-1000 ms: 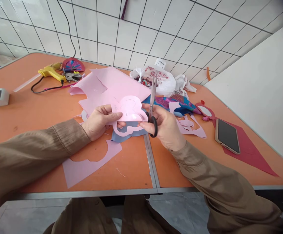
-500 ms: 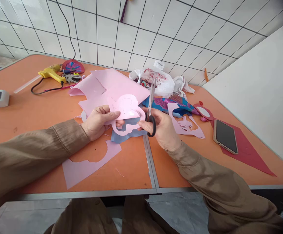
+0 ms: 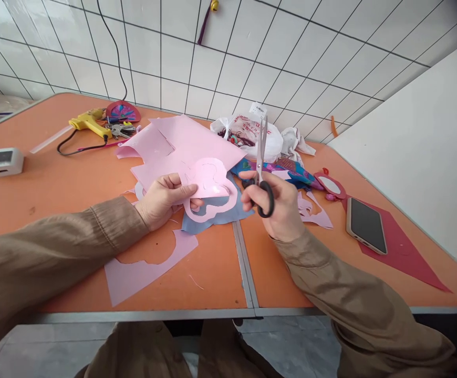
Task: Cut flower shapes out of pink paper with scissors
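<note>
My left hand [image 3: 166, 198] pinches a pink cut-out [image 3: 208, 178] with a wavy outline between thumb and fingers. Pencil-like lines mark its face, and a cut strip curves round an opening in its lower part. To its right, my right hand [image 3: 278, 202] grips black-handled scissors [image 3: 260, 152], blades pointing up and apart from the cut-out. Below the cut-out lies a blue-grey piece [image 3: 197, 223]. Large pink sheets [image 3: 181, 136] lie behind it. A pink offcut [image 3: 145, 273] with a curved notch rests near the front edge.
A yellow glue gun [image 3: 90, 123] with a cable lies at the back left, beside keys [image 3: 120, 129]. A white device [image 3: 3, 161] stands far left. At the right, a phone [image 3: 366, 224] lies on red sheet [image 3: 405, 257]. A white plastic bag [image 3: 270, 139] sits by the tiled wall.
My right hand has moved right with the scissors, letting go of the cut-out's right edge. My left hand still holds the cut-out. The view has shifted slightly.
</note>
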`<control>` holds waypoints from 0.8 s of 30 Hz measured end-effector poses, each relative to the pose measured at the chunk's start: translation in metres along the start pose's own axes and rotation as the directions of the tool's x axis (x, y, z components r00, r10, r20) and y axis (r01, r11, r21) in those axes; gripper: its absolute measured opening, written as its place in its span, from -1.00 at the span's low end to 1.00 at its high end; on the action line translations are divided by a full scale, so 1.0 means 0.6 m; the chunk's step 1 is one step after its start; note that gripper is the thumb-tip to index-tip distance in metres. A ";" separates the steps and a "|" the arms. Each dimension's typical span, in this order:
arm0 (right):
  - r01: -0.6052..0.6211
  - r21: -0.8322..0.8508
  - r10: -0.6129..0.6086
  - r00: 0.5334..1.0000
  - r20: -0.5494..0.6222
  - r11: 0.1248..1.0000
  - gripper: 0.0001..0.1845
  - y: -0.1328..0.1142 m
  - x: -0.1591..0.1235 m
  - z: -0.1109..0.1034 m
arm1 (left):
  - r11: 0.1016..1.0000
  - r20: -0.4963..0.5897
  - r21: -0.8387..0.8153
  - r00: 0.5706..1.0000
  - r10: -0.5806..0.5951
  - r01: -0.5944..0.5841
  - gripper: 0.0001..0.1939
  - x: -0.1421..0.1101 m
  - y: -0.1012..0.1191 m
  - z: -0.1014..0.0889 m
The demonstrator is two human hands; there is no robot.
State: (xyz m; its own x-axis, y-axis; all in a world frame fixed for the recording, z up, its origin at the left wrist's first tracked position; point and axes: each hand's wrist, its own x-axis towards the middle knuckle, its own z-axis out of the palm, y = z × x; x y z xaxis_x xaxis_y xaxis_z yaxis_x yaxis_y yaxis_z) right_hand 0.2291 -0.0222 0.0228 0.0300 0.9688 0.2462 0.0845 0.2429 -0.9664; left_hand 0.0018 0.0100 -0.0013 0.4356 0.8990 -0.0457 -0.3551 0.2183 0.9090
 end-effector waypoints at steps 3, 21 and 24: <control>0.052 -0.020 -0.044 0.960 0.275 0.998 -0.53 -0.014 0.000 -0.032 | 1.000 -0.017 -0.004 1.000 0.002 -0.002 -0.70 0.000 -0.001 0.000; 0.100 -0.196 -0.087 0.993 0.075 0.976 -0.58 -0.019 0.001 0.005 | 0.993 0.015 0.110 0.999 0.038 -0.040 -0.70 -0.004 -0.004 0.011; 0.035 -0.214 -0.009 0.993 0.119 0.976 -0.53 -0.016 0.003 0.016 | 0.976 0.066 0.217 0.998 0.011 -0.026 -0.68 -0.007 -0.002 0.016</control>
State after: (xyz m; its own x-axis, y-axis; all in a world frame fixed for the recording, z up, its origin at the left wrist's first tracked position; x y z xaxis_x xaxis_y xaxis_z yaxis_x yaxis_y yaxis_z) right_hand 0.2190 -0.0221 0.0321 -0.0893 0.9655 0.2446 0.2965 0.2603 -0.9189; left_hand 0.0083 0.0023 0.0015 0.4853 0.8743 -0.0079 -0.1779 0.1076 0.9782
